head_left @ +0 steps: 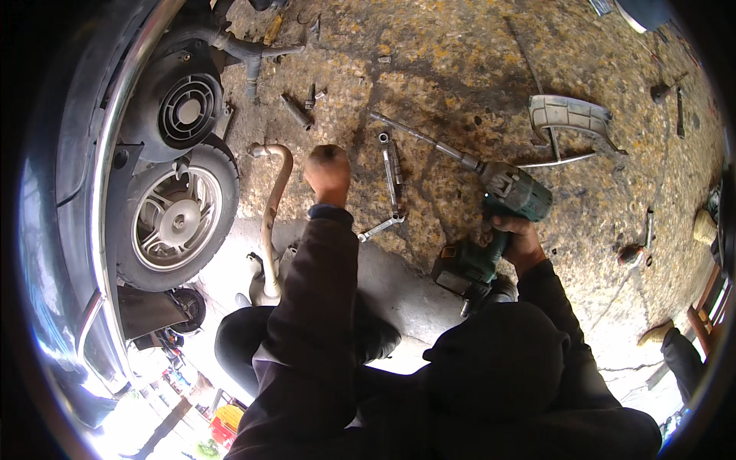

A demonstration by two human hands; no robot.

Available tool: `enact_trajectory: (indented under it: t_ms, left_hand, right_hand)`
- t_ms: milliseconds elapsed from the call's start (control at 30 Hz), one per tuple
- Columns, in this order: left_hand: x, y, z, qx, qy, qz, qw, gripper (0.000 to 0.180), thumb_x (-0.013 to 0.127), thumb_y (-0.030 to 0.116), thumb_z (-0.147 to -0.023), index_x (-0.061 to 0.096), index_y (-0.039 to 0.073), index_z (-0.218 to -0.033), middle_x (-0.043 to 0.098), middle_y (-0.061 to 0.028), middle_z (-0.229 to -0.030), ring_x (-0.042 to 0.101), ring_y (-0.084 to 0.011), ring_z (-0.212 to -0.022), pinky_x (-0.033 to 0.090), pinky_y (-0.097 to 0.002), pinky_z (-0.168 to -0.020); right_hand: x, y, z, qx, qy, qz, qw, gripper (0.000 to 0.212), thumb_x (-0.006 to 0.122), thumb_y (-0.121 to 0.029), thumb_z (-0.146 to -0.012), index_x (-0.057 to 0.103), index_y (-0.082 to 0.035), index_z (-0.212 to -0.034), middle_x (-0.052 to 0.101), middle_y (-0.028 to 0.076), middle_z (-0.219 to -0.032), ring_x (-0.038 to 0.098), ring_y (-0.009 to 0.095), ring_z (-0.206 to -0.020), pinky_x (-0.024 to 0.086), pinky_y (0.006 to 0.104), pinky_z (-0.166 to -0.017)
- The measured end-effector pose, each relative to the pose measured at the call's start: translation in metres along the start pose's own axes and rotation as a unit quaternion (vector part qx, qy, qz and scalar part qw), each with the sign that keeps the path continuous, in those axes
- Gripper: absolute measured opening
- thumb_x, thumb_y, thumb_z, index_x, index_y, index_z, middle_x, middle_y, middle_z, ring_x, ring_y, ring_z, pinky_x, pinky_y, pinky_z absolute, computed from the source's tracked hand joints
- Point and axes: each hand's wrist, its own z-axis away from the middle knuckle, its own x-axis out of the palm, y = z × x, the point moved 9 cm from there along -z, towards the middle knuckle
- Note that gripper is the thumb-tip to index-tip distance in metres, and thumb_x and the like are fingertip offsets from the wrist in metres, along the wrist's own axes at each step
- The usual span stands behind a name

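Dark long sleeves with ribbed cuffs, dark trousers, bare left hand (328,173), bare right hand (520,239)

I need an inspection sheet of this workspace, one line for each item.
Surface: rough stained concrete floor, oil-dark patches.
Job's things: green cordless impact wrench with long extension bar; bent exhaust pipe beside the scooter rear wheel.
Clutter: wrenches, loose sockets, grey plastic panel.
Grippers: right hand grips the wrench handle; left hand is a closed fist above the floor, contents hidden.
Cables: nothing seen.
Surroundings: scooter body at left, wooden frame at right.
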Motion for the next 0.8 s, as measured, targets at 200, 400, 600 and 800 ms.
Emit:
enact_trajectory:
  t_ms: [200,400,600,800]
  left_hand:
    - [0.007,0.014,0.071,0.002,0.019,0.055,0.998,0.019,0.060,0.019,-0.082,0.068,0.003,-0.082,0.067,-0.0196,-0.072,0.068,-0.0327,-0.067,0.054,-0.0434,-0.063]
    - [0.015,0.016,0.110,-0.046,-0.003,0.049,0.998,0.018,0.065,0.021,-0.084,0.067,0.004,-0.080,0.067,-0.0164,-0.070,0.066,-0.0337,-0.065,0.051,-0.0409,-0.062]
    - [0.009,0.001,0.117,-0.032,0.006,0.082,0.996,0.018,0.064,0.018,-0.084,0.068,0.001,-0.083,0.067,-0.0184,-0.073,0.067,-0.0293,-0.066,0.052,-0.0383,-0.063]
    - [0.001,0.020,0.042,-0.022,0.005,0.011,1.000,0.020,0.061,0.022,-0.086,0.068,0.003,-0.082,0.069,-0.0161,-0.072,0.068,-0.0292,-0.062,0.055,-0.0386,-0.059]
  right_hand:
    - [-0.007,0.000,-0.002,0.010,0.018,-0.014,1.000,0.041,0.072,-0.014,-0.072,0.057,-0.001,-0.108,0.060,0.010,-0.072,0.059,0.024,-0.059,0.050,0.0394,-0.058]
    - [-0.012,-0.008,-0.003,-0.040,0.050,0.000,0.998,0.041,0.071,-0.017,-0.072,0.057,0.000,-0.107,0.060,0.011,-0.069,0.059,0.026,-0.058,0.049,0.0396,-0.056]
    - [-0.005,-0.001,-0.005,0.007,-0.015,-0.050,0.999,0.036,0.070,-0.011,-0.072,0.058,0.000,-0.104,0.060,0.010,-0.071,0.059,0.025,-0.061,0.049,0.0404,-0.058]
    - [-0.001,-0.004,-0.006,-0.012,-0.050,-0.054,0.997,0.038,0.071,-0.011,-0.073,0.058,0.000,-0.106,0.060,0.009,-0.073,0.059,0.024,-0.061,0.049,0.0395,-0.059]
